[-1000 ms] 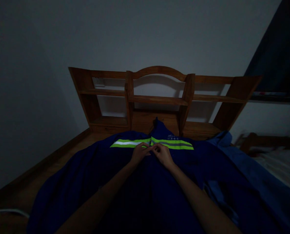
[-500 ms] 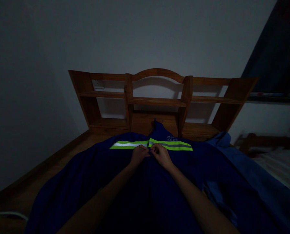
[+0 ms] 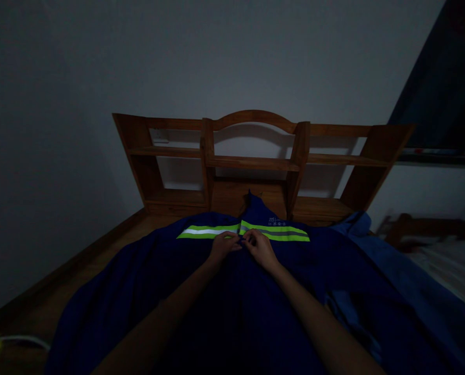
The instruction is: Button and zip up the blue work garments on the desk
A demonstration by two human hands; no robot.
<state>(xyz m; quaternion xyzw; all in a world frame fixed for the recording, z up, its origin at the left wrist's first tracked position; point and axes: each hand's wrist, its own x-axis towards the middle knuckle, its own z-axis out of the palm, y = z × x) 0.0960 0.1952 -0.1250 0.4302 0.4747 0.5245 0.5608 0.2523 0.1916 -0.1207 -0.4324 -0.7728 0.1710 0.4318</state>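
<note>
The background is filled by a pale wall (image 3: 232, 57). From the middle of the view, six o'clock is taken up by the blue garment (image 3: 236, 312), spread front up. Beyond its collar, toward twelve, a wooden shelf unit (image 3: 252, 163) is set against the wall. A lighter blue cloth (image 3: 404, 276) is seen at four o'clock, and a dark curtain (image 3: 435, 78) at two. The garment's chest is crossed by a reflective band (image 3: 285, 233), divided at the front opening. Just below it, the front edge is pinched by the left hand (image 3: 224, 246) and the right hand (image 3: 260, 250), fingertips narrowed and nearly meeting; what exactly is gripped there cannot be made out in the dimness. A white cable (image 3: 25, 338) is seen at eight o'clock. White lettering (image 3: 276, 221) is borne at two o'clock from the hands.
</note>
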